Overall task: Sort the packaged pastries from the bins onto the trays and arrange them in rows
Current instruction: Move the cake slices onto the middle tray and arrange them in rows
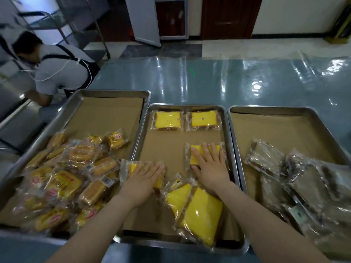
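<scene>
Our left hand (145, 178) and right hand (210, 168) lie flat, it seems, on soft, light cakes (194, 158) in slippery film, best lifted by the edges.

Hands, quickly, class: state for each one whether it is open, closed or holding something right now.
Left hand: open, flat on a yellow cake packet.
Right hand: open, flat on a second yellow packet.

Middle tray (167, 147) bare centre-left; cakes (168, 120) far, more near. Left pile (62, 179) and right packs (296, 179) block near halves.
</scene>
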`<action>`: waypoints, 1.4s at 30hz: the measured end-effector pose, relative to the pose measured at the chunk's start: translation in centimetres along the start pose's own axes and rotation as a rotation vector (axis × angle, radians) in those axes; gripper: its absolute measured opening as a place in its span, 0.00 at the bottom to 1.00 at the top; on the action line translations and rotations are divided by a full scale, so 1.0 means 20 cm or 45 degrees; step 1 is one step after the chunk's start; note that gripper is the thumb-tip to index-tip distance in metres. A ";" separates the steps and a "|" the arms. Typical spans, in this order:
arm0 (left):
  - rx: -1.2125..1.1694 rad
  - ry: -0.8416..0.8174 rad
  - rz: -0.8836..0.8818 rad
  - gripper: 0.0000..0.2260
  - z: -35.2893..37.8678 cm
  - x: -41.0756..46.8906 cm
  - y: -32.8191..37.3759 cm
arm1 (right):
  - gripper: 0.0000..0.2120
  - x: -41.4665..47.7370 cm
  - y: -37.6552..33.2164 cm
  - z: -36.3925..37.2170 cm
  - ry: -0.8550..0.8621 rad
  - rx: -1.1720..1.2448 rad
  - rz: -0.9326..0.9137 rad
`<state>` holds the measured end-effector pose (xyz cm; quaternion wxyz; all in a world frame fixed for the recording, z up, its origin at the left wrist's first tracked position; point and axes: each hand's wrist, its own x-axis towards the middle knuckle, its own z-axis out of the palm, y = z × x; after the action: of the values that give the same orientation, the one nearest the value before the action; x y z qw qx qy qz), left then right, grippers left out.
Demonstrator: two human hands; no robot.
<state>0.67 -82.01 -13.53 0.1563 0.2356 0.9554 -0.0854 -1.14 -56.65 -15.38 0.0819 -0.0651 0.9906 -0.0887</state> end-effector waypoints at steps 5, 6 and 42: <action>0.044 0.118 -0.198 0.28 0.01 0.07 0.02 | 0.27 -0.02 0.02 0.05 0.025 -0.043 0.018; 0.017 0.117 -0.207 0.28 0.02 0.09 0.04 | 0.27 -0.03 0.02 0.05 0.024 -0.049 0.019; -0.104 0.213 0.159 0.29 -0.05 0.68 -0.05 | 0.27 0.23 0.06 0.02 0.308 -0.095 0.152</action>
<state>-11.42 -76.94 -17.09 0.0905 0.2945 0.9512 -0.0167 -5.62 -56.14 -16.74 -0.0354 0.0020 0.9979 -0.0538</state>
